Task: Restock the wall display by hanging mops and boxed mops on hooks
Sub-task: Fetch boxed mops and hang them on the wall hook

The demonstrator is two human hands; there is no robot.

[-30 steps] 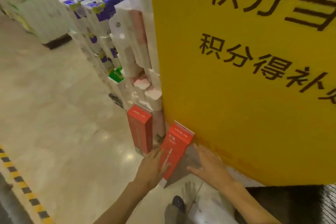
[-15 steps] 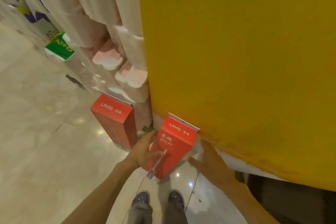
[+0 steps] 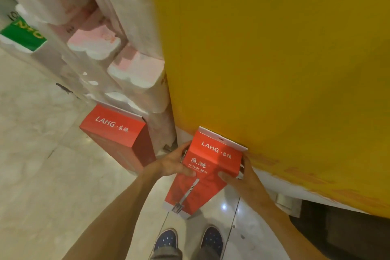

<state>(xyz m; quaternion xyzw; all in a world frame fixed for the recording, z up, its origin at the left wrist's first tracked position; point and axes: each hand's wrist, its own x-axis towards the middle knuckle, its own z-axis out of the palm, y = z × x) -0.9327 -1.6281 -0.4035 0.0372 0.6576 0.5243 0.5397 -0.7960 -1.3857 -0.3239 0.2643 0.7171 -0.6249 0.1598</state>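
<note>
Head view: left hand (image 3: 172, 163) and right hand (image 3: 242, 177) grip the tall red cardboard mop box (image 3: 207, 172), thumbs across its front. With the yellow sign panel (image 3: 274, 59) touching its top at 12 o'clock, I judge lifting could snag the white hang tab (image 3: 221, 137).

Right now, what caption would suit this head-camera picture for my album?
Both hands, left hand and right hand, grip a red boxed mop beside a yellow sign.

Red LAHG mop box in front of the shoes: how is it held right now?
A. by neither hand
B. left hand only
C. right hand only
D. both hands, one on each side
D: the left hand and right hand grip opposite sides of the red LAHG mop box.
</note>
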